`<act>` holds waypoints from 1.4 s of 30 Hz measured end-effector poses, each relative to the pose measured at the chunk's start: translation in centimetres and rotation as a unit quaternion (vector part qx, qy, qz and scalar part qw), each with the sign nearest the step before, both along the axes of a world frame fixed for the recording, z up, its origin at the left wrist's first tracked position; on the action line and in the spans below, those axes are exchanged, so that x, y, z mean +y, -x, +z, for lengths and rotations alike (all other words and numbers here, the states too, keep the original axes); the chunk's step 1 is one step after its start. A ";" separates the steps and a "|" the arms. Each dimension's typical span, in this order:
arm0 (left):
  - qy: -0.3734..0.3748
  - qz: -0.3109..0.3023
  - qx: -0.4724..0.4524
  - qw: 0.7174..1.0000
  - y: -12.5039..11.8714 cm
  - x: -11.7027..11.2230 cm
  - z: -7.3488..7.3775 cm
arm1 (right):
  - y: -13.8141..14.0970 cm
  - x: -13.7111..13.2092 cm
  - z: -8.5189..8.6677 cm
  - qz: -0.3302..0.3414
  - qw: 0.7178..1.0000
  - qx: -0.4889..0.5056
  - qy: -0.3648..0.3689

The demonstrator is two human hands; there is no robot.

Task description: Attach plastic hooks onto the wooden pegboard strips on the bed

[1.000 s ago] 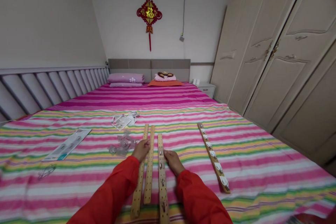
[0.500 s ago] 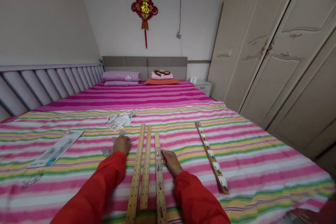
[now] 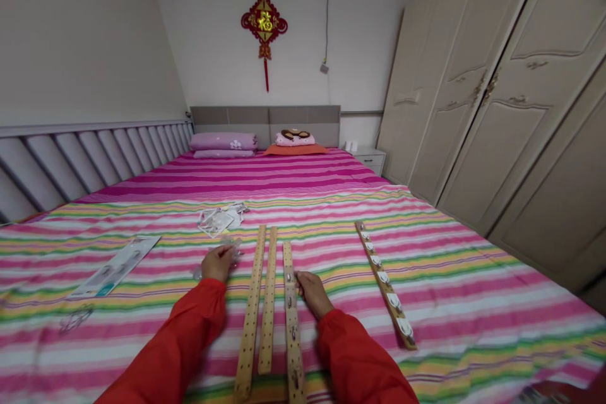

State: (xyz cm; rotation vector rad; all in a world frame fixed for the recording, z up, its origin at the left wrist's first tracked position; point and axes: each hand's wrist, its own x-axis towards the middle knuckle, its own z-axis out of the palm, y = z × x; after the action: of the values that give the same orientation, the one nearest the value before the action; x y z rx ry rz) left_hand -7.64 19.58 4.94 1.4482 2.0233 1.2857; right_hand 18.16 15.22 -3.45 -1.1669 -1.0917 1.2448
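Observation:
My left hand [image 3: 218,262] is closed over some small clear plastic bags [image 3: 231,243] on the striped sheet; what its fingers pinch is too small to make out. My right hand [image 3: 312,290] lies by the right edge of a perforated wooden strip [image 3: 290,312] that carries several small metal hooks. Its thumb and fingertips come together beside the topmost hook; whether anything is between them I cannot see. Two bare perforated wooden strips [image 3: 252,315] [image 3: 268,303] lie parallel, between my hands. Farther right rests another wooden strip [image 3: 386,281] bearing several hooks with white pieces.
Beyond my left hand is a pile of opened packaging [image 3: 222,219]. A long hook package [image 3: 116,267] and a small tangle of wire [image 3: 76,319] lie on the left. Pillows [image 3: 223,142] stand at the headboard [image 3: 303,117]; a wardrobe [image 3: 473,95] is on the right.
The view has shifted slightly, so everything sits a little to the right. My left hand has edged in among the plastic bags; my right hand stays beside the hooked strip.

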 end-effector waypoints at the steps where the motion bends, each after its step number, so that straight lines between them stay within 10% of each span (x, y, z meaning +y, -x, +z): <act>1: -0.007 0.006 0.017 1.000 0.2 -0.3 0.1 | 0.0 0.0 0.1 -0.001 1.000 -0.001 -0.002; 8: -0.030 -0.147 0.305 0.940 1.2 -1.4 1.3 | 0.0 -0.3 0.5 0.002 1.000 -0.010 -0.010; 15: -0.070 -0.208 0.376 0.900 2.0 0.0 3.2 | 0.0 -0.4 0.7 -0.002 1.000 -0.008 -0.004; 26: -0.078 -0.081 -0.099 0.989 0.1 -0.3 2.7 | 0.0 -0.3 0.5 -0.007 1.000 0.008 -0.010; 35: 0.108 -0.168 -0.427 0.882 -5.9 -3.0 3.7 | -0.1 -0.4 0.5 -0.021 0.996 0.084 0.016; 42: 0.149 -0.120 -0.517 0.835 -9.8 -3.9 2.5 | -0.4 -0.7 1.4 -0.042 0.986 0.161 0.028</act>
State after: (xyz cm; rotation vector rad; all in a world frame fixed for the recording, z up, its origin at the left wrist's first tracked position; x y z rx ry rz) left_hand 2.19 15.66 7.41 0.5739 1.1704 1.1736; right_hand 18.51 14.52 -2.05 -1.0003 -0.7641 1.3496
